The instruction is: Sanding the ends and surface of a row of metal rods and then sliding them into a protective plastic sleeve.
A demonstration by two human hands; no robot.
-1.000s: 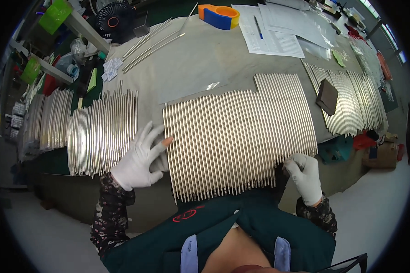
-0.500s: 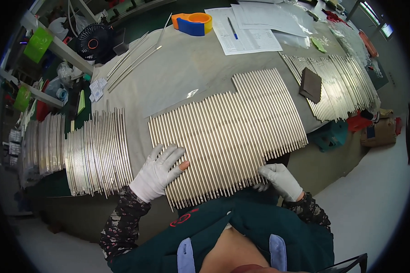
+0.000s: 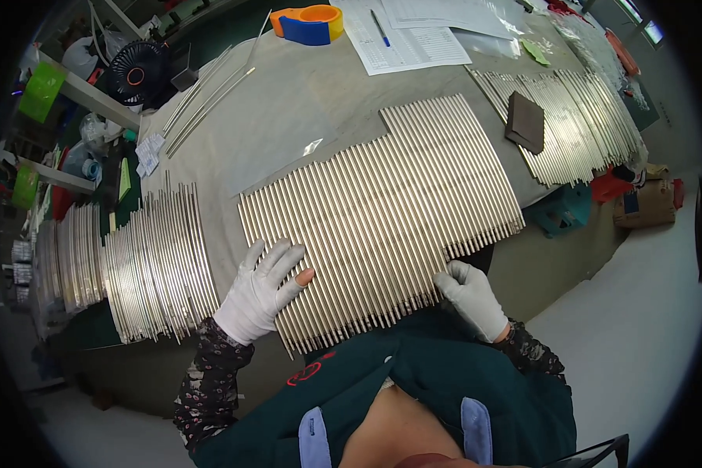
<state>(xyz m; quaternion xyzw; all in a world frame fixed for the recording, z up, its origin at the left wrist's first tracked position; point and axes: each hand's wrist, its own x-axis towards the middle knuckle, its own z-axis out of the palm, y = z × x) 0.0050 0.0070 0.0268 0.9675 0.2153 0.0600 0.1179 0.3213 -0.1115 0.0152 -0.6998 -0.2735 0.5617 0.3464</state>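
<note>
A broad sheet of silvery metal rods, laid side by side, covers the middle of the table and reaches its near edge. My left hand, in a white glove with a bare thumb tip, rests flat on the left end of these rods, fingers spread. At the near edge, where the row of ends steps back, my right hand is closed in a pinch, thumb and curled finger at a rod's end. Its other fingertips are hidden.
More rods lie at the left, beside bagged ones. A dark brown block sits on another rod layer at the right. Farther back are a tape dispenser, paper sheets, a few loose rods and a small fan.
The whole scene has shifted slightly up and left in the picture. My left hand stays on the rods; my right hand's fingers have drawn in closer at the rod ends.
</note>
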